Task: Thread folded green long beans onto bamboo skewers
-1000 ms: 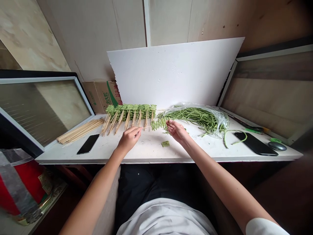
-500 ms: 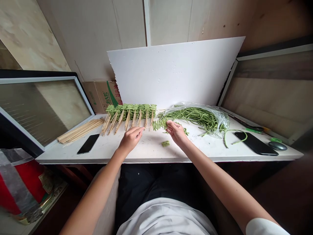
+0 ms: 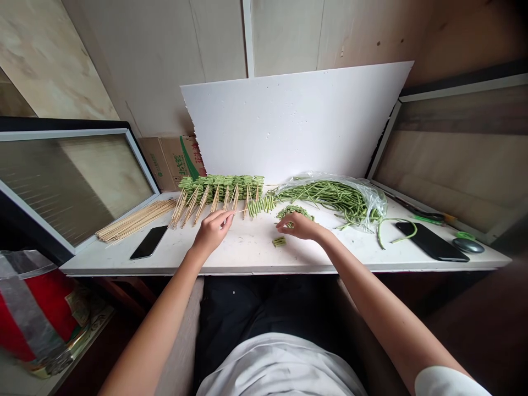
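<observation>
My left hand (image 3: 212, 232) is shut on the bare end of a bamboo skewer (image 3: 241, 211) threaded with cut green long-bean pieces (image 3: 260, 207). My right hand (image 3: 301, 226) rests on the white table (image 3: 247, 256), against a small heap of cut beans (image 3: 295, 212). A green bit shows between its fingertips. A short bundle of bean pieces (image 3: 279, 242) lies just below that hand. Several finished bean skewers (image 3: 218, 190) stand in a row left of my left hand's skewer.
Long beans in a plastic bag (image 3: 334, 201) lie to the right, with a phone (image 3: 432, 242) and a mouse (image 3: 466, 246) beyond. Loose bare skewers (image 3: 136, 220) and another phone (image 3: 148, 242) lie left. A white foam board (image 3: 289, 121) stands behind.
My right hand has moved right and toward me, off the skewer's bean end, to the heap of cut beans. My left hand has shifted slightly left with the skewer.
</observation>
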The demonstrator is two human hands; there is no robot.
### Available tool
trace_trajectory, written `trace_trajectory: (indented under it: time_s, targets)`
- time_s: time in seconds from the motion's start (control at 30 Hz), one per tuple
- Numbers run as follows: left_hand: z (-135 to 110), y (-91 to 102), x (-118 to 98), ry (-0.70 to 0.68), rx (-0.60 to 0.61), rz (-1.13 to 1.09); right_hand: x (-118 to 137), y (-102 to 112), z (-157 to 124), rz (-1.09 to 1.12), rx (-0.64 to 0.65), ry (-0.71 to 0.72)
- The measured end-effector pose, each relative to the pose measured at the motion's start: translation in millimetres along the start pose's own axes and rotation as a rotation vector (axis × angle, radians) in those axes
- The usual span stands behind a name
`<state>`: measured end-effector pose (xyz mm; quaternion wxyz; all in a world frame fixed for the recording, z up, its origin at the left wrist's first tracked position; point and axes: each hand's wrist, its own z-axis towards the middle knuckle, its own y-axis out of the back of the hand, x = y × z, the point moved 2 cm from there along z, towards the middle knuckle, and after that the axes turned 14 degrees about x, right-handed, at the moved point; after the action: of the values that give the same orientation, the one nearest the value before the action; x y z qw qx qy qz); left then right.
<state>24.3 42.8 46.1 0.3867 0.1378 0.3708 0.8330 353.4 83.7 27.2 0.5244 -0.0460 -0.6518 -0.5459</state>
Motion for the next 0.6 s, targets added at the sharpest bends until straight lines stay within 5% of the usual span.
trace_trajectory:
  time_s: [0.17, 0.4, 0.6]
  targets:
    - [-1, -2.3, 1, -0.011, 0.007, 0.013, -11, -9, 1, -0.126, 0.115, -0.062]
    - [-1, -2.5, 0, -0.027, 0.013, 0.01, -8, -14, 2, -0.208, 0.115, -0.141]
    - [3, 4.1, -7, 0.0, -0.002, -0.006, 1, 4, 0, -0.077, -0.149, -0.124]
